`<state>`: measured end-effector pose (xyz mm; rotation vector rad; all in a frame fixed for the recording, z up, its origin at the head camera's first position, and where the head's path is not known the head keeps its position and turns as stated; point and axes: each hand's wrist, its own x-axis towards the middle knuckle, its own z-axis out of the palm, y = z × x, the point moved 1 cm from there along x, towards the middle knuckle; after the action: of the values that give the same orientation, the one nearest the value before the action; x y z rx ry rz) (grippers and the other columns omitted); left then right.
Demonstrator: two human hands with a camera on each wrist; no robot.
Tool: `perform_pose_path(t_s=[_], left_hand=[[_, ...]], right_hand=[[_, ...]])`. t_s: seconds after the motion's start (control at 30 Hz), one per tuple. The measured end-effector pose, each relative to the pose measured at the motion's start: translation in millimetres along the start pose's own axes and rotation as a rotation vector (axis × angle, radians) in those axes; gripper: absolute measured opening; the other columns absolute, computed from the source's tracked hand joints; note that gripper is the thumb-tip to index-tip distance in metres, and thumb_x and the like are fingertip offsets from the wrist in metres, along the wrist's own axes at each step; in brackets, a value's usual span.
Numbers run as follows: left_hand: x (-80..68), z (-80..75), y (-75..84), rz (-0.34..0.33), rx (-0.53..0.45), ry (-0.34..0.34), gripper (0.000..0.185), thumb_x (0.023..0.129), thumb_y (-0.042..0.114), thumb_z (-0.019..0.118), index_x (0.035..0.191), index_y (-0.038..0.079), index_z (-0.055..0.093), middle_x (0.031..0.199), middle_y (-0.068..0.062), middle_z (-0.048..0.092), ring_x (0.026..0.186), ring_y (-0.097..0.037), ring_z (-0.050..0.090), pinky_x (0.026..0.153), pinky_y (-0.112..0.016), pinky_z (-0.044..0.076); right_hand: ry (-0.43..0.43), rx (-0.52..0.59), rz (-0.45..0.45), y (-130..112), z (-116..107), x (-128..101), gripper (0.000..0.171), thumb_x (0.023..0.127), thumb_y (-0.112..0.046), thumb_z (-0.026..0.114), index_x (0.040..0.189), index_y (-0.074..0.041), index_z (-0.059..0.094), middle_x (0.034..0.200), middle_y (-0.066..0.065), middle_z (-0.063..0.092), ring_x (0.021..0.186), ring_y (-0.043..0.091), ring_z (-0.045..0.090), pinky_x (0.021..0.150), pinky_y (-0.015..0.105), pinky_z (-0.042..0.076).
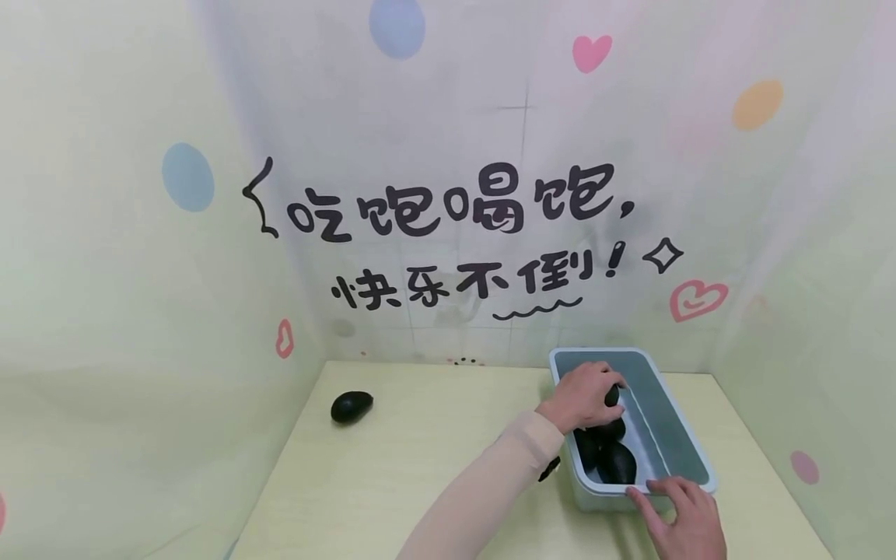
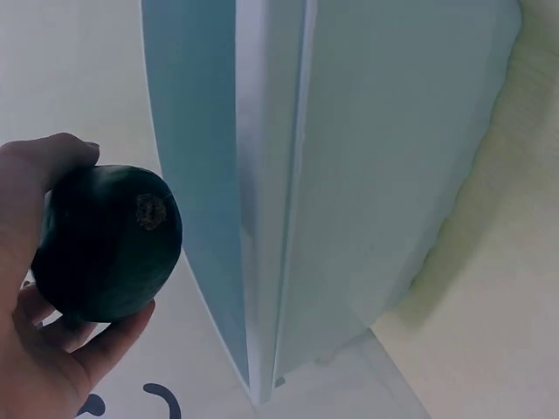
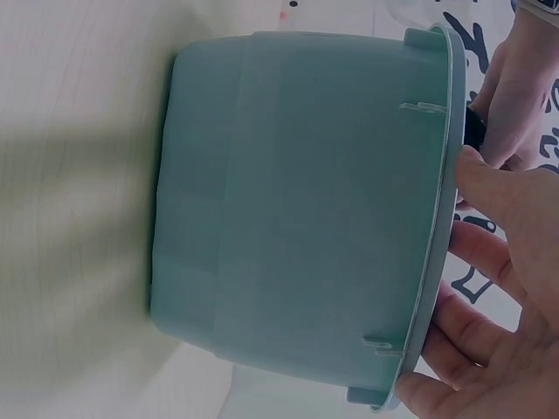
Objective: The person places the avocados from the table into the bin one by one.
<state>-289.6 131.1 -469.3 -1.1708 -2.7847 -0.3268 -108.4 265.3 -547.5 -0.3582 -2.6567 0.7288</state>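
Your left hand (image 1: 581, 397) had its fingers curled around a dark avocado (image 2: 105, 244) over the blue-green tub (image 1: 672, 435), above others lying inside. It looked firm, smooth-skinned and fairly light, best cupped around its middle. Your right hand (image 1: 689, 517) rested straight fingers on the tub's near rim.

The left hand (image 1: 579, 397) is reached over the pale blue rectangular plastic tub (image 1: 689, 435), fingers curled round a dark green avocado (image 2: 106, 243). The right hand (image 1: 686, 517) is laid on the tub's near rim, fingers straight.
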Motion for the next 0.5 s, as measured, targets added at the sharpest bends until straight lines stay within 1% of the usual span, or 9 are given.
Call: perform_pose_path(t_s=[0.1, 0.2, 0.3, 0.4, 0.5], left_hand=[[1.1, 1.6, -2.4, 0.014, -0.031, 0.015, 0.039, 0.101, 0.044, 0.071, 0.138, 0.031, 0.070, 0.137, 0.010, 0.066, 0.122, -0.005, 0.063, 0.103, -0.017, 0.051], [0.2, 3.6, -5.7, 0.039, -0.060, 0.054, 0.042, 0.101, 0.044, 0.071, 0.140, 0.028, 0.068, 0.140, 0.009, 0.065, 0.127, -0.006, 0.062, 0.107, -0.016, 0.048], [-1.9, 4.9, -9.9, 0.057, -0.056, 0.101, 0.045, 0.101, 0.046, 0.071, 0.142, 0.027, 0.067, 0.144, 0.006, 0.063, 0.131, -0.009, 0.060, 0.110, -0.017, 0.046], [-3.6, 6.6, -15.4, 0.047, -0.035, 0.135, 0.045, 0.101, 0.047, 0.071, 0.142, 0.027, 0.067, 0.145, 0.004, 0.061, 0.133, -0.012, 0.058, 0.111, -0.019, 0.047], [-5.5, 6.8, -20.8, 0.026, -0.041, 0.135, 0.044, 0.102, 0.046, 0.070, 0.141, 0.026, 0.068, 0.145, 0.003, 0.062, 0.133, -0.013, 0.059, 0.109, -0.021, 0.049]], right_hand=[[-0.008, 0.000, 0.002, 0.8, 1.3, -0.3, 0.035, 0.088, -0.035, 0.087, 0.101, -0.004, 0.079, 0.113, 0.023, 0.071, 0.112, 0.046, 0.059, 0.096, 0.062, 0.049], [0.032, 0.007, -0.034, 2.6, 3.9, -1.5, 0.031, 0.086, -0.033, 0.088, 0.097, -0.005, 0.079, 0.108, 0.021, 0.072, 0.107, 0.045, 0.061, 0.092, 0.061, 0.049], [0.082, 0.018, -0.073, 3.3, 5.5, -2.5, 0.029, 0.084, -0.030, 0.090, 0.094, -0.006, 0.078, 0.103, 0.018, 0.072, 0.103, 0.044, 0.062, 0.089, 0.059, 0.048], [0.108, 0.019, -0.093, 3.6, 5.6, -2.7, 0.028, 0.083, -0.030, 0.090, 0.092, -0.006, 0.078, 0.101, 0.018, 0.072, 0.101, 0.044, 0.062, 0.087, 0.058, 0.047], [0.117, 0.016, -0.094, 4.0, 4.6, -2.7, 0.027, 0.083, -0.029, 0.090, 0.092, -0.006, 0.078, 0.102, 0.018, 0.071, 0.101, 0.044, 0.062, 0.087, 0.058, 0.047]])
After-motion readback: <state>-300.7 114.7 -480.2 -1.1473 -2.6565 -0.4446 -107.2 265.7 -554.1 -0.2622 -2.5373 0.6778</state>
